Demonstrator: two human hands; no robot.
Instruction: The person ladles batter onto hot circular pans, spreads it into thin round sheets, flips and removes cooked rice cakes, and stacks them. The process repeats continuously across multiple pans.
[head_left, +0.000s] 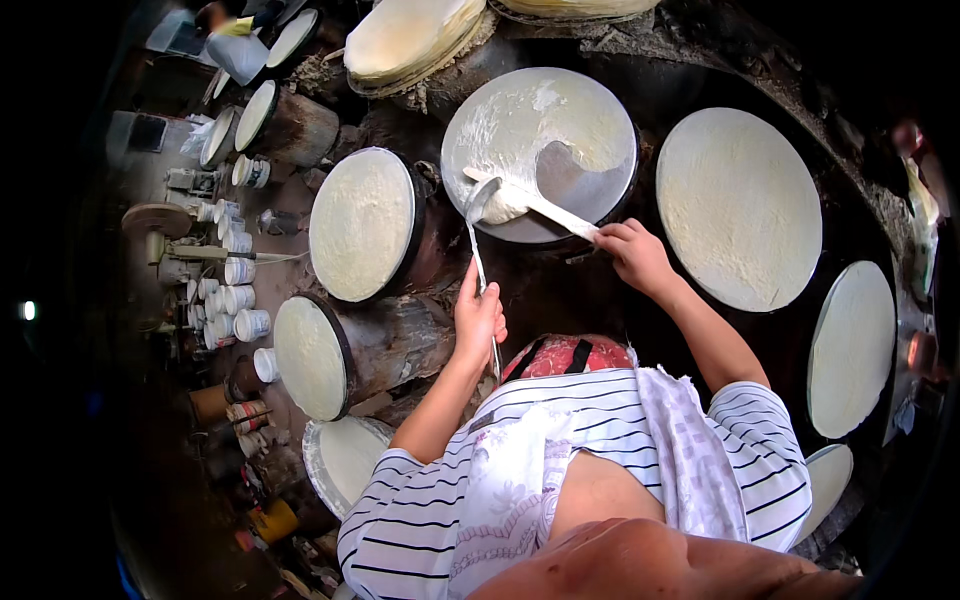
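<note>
My left hand (478, 315) grips the long handle of a metal ladle (484, 199), whose bowl is over the front left part of a round griddle (577, 196). In my right hand (634, 255) is the end of a flat, batter-coated spreader (551, 211), reaching left across the griddle. The spreader's far end meets the ladle's bowl. Beneath them lies a thick mound of pale batter (504, 208). A thin, uneven coat of batter (592, 135) covers the back and left of the griddle, while bare grey metal shows at the front right.
Batter-coated griddles stand left (364, 225) and right (739, 210). A tub of batter (345, 459) sits by my left elbow. Stacked thin flatbreads (412, 37) rise behind the griddle. White buckets (251, 324) line the floor at left. Another person (232, 37) is at the far upper left.
</note>
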